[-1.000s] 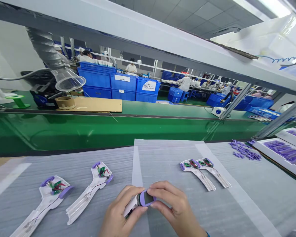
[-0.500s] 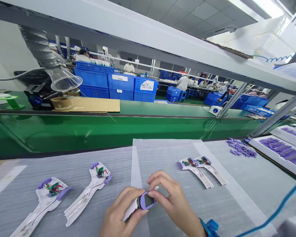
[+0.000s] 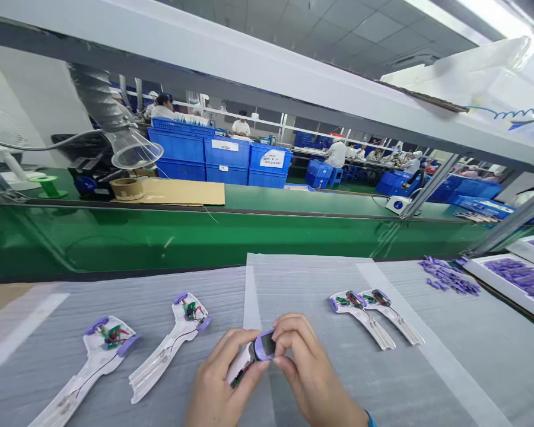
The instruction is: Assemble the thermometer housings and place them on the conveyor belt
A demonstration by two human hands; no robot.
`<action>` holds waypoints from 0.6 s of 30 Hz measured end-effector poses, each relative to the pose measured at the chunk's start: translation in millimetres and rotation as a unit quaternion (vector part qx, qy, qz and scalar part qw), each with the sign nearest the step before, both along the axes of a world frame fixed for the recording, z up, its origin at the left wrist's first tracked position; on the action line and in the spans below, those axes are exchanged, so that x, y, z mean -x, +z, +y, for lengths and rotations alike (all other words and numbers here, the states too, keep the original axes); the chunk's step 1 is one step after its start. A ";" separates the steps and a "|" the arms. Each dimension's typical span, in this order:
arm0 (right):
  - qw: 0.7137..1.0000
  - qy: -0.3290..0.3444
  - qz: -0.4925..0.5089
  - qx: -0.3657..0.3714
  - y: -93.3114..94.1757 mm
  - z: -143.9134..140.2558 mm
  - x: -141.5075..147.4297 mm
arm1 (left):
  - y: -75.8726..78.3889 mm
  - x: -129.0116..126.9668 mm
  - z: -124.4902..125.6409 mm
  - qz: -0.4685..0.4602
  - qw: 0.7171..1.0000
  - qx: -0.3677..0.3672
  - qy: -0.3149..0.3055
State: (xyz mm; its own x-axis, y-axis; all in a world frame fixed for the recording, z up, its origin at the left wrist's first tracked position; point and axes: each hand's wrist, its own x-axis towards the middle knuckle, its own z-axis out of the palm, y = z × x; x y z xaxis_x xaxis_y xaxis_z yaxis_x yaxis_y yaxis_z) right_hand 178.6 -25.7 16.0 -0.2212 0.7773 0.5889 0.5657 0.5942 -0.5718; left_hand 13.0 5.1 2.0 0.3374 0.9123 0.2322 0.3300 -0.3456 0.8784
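Between my hands is a white thermometer housing half (image 3: pixel 240 363) with a purple-framed display (image 3: pixel 265 345) at its end. My left hand (image 3: pixel 225 373) is closed around the white housing, thumb and fingers on its sides. My right hand (image 3: pixel 305 362) pinches the far edge of the purple frame, its fingertips touching it. Green circuitry shows low on the held unit; the rest is hidden by my fingers. Left of my hands lie two open white housings, a nearer one (image 3: pixel 171 350) and a farther-left one (image 3: pixel 98 362). Another pair, one housing (image 3: pixel 360 314) beside another (image 3: pixel 394 314), lies to the right.
Small purple parts (image 3: pixel 449 276) lie in a pile at the right, beside a white tray (image 3: pixel 476 267) of purple pieces. A green conveyor (image 3: pixel 293 231) runs behind the mat. A tape roll (image 3: pixel 128 188) sits on cardboard. A shelf beam (image 3: pixel 267 77) crosses overhead.
The view has shifted slightly. My right hand's fingers have curled in and moved from the frame's face and top to its right edge; the unit has tilted a little.
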 end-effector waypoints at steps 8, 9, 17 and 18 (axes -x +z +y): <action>0.992 -0.076 0.098 0.015 -16.7 -3.3 10.6 | -3.3 -2.1 3.2 -0.040 0.998 -0.010 0.054; 0.984 -0.113 0.132 0.033 -20.0 -3.2 15.7 | -4.8 -3.4 3.3 -0.046 0.996 -0.027 0.067; 0.933 -0.226 0.263 0.097 -26.5 4.4 47.3 | -19.9 -13.9 -0.2 -0.091 0.986 -0.083 0.108; 0.933 -0.225 0.267 0.087 -27.0 4.7 47.7 | -20.6 -15.1 -0.6 -0.099 0.988 -0.072 0.099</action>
